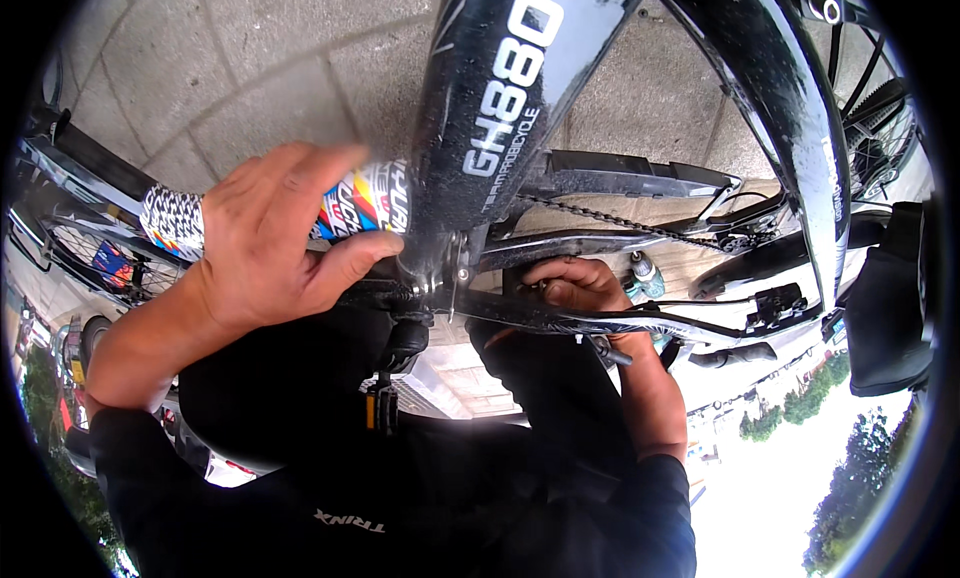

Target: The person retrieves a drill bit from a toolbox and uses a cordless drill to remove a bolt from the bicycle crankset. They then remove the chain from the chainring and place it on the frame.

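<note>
My left hand (270, 228) grips a colourful patterned aerosol can (172, 218) lying sideways, its index fingertip blurred over the top end beside the black bicycle frame (450, 128). A faint haze hangs by the metal fittings at the bottom bracket (460, 273), where a black crank and pedal (385, 398) point toward me. Lower right of these, my right hand (575, 283) has curled fingers behind a lower frame tube (540, 313); what they hold is hidden. The chain (620, 218) runs rightward above it. A teal-and-grey tool or bottle (645, 278) is beside that hand.
The bicycle lies across grey paving (240, 58), its rear wheel (885, 148) at upper right and a black saddle (885, 308) at right. Another bicycle wheel (85, 258) is at left. Further vehicles and trees (840, 478) show at the rim.
</note>
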Tool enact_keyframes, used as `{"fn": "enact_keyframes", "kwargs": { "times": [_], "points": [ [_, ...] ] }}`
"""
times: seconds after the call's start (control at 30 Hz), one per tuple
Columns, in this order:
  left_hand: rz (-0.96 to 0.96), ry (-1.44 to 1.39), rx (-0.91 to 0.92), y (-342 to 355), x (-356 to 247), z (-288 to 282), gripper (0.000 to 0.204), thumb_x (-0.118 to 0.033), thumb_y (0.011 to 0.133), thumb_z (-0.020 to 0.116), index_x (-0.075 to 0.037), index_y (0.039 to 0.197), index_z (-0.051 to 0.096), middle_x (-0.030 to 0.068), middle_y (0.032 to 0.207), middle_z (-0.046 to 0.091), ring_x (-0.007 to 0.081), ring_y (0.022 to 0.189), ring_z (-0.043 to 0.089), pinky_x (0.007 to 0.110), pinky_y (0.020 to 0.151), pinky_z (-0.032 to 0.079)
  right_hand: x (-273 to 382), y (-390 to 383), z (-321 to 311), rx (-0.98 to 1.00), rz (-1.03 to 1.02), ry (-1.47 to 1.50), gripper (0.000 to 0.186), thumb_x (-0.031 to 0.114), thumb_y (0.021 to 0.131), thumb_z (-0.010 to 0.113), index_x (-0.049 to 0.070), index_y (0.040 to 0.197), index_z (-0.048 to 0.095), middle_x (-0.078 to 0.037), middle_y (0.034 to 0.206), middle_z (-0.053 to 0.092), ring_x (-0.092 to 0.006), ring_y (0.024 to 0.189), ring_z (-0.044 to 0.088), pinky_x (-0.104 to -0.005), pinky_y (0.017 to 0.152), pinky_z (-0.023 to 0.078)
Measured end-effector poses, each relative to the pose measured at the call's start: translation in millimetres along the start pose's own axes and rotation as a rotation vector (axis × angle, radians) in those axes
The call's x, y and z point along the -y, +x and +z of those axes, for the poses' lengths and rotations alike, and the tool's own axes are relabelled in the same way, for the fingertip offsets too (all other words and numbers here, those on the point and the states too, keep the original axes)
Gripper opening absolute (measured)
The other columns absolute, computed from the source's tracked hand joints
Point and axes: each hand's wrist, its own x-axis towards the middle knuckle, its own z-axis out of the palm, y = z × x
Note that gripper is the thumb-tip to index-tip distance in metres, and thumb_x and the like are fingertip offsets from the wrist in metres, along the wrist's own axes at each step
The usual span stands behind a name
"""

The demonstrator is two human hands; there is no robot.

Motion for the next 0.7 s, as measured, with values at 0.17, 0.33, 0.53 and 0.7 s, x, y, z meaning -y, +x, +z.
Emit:
{"fn": "enact_keyframes", "kwargs": {
  "times": [0.17,0.33,0.53,0.7],
  "points": [
    [0.023,0.01,-0.011,-1,2,2,0.06,-0.031,0.08,0.086,0.006,0.121,0.064,0.0202,0.099,0.071,0.0344,0.081,0.07,0.039,0.072,0.055,5,1,1,0.0,-0.037,-0.058,0.028,0.02,0.101,0.072,-0.004,0.115,0.074,-0.001,0.091,0.071,-0.0063,0.082,0.061,-0.0222,0.074,0.049],
    [0.018,0.003,0.005,-1,2,1,0.06,-0.032,0.08,0.085,0.006,0.121,0.064,0.0201,0.098,0.07,0.0337,0.08,0.07,0.039,0.071,0.055,9,1,3,0.019,-0.004,-0.026,0.03,0.023,0.101,0.072,-0.004,0.113,0.073,0.0,0.088,0.068,-0.0037,0.077,0.057,-0.0207,0.069,0.045],
    [0.005,-0.027,-0.008,-2,1,4,0.059,-0.03,0.081,0.085,0.006,0.121,0.063,0.02,0.096,0.07,0.0338,0.08,0.07,0.04,0.071,0.055,9,3,-4,0.059,0.054,-0.014,0.029,0.023,0.102,0.072,-0.004,0.113,0.073,0.001,0.089,0.069,-0.0034,0.079,0.058,-0.0199,0.07,0.046],
    [-0.006,-0.031,0.024,-1,2,1,0.059,-0.029,0.08,0.086,0.006,0.122,0.063,0.0201,0.097,0.07,0.0346,0.08,0.071,0.04,0.072,0.056,3,3,-6,0.006,0.019,-0.106,0.019,0.009,0.101,0.069,0.0,0.117,0.075,0.002,0.09,0.068,-0.0032,0.08,0.059,-0.0203,0.069,0.047]
  ]
}}
